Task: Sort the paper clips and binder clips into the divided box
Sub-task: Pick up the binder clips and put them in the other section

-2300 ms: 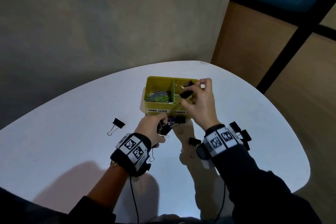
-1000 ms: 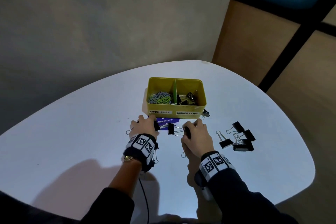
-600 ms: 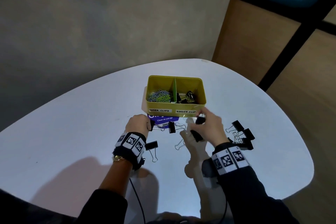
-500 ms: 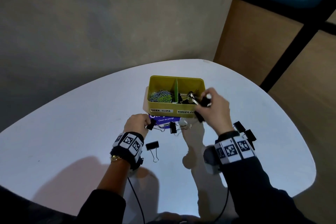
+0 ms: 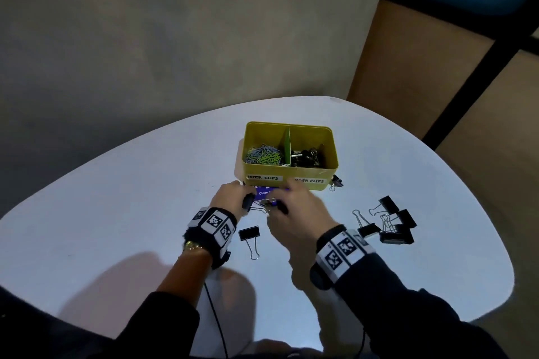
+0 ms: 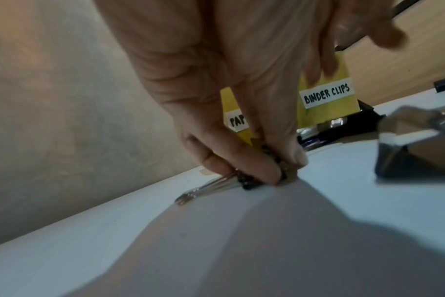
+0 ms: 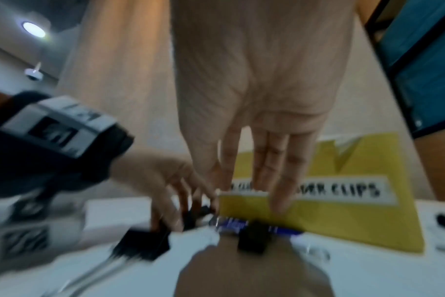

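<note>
On the pale, smooth, rounded worktop [image 5: 122, 213] stands the divided box [image 5: 288, 183], a yellow rectangular tin with rounded corners and a green partition down its middle. Its front wall carries two white hand-lettered labels, "PAPER CLIPS" on the left and "BINDER CLIPS" on the right, the second partly covered by a fingertip in the head view. The left compartment holds a tangle of thin wire paper clips [image 5: 264, 154] in blue, grey and green; the right one holds a heap of black binder clips [image 5: 306, 155] with shiny wire handles. A purple printed card [image 5: 262, 192] lies just in front of the box, mostly hidden by the hands.

To the right, well apart from the box, lies a loose cluster of binder clips [image 5: 392, 226], black folded-metal bodies with silver loops. One single binder clip [image 5: 249, 234] lies between the wrists, and a small one [image 5: 336, 182] sits against the box's right front corner.

The right hand [image 5: 294, 220] reaches forward, palm down, fingers straight and together, the grip slack and holding nothing; its wrist view is blurred. The left hand [image 5: 232, 198] is bent down to the worktop, thumb and forefinger pinching a small black binder clip [image 6: 249, 181], its wire handles sticking out along the surface.
</note>
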Demonstrator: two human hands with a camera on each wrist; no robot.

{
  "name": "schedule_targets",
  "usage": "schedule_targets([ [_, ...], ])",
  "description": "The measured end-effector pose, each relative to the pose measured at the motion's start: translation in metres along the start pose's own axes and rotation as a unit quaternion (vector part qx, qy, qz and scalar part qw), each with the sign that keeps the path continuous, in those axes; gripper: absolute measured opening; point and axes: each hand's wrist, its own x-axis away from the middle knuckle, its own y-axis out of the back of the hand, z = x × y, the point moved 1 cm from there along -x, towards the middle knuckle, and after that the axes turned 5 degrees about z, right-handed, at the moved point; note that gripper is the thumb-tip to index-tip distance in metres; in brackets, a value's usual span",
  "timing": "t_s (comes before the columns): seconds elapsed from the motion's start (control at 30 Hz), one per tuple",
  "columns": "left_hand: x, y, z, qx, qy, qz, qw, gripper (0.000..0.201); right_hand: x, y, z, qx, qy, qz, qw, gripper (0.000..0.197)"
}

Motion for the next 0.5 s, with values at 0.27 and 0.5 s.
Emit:
schedule_targets([
  [0.27, 0.032, 0.009, 0.056, 0.262, 0.083, -0.09, 0.957, 0.036, -0.006, -0.035, -0.009, -0.022, -0.03, 0.003, 0.999, 0.019],
  [0.5, 0.033, 0.052, 0.056, 0.412, 0.076, -0.178, 0.89, 0.046, 0.011, -0.051, 0.046, -0.036, 0.03, 0.006, 0.999, 0.026],
])
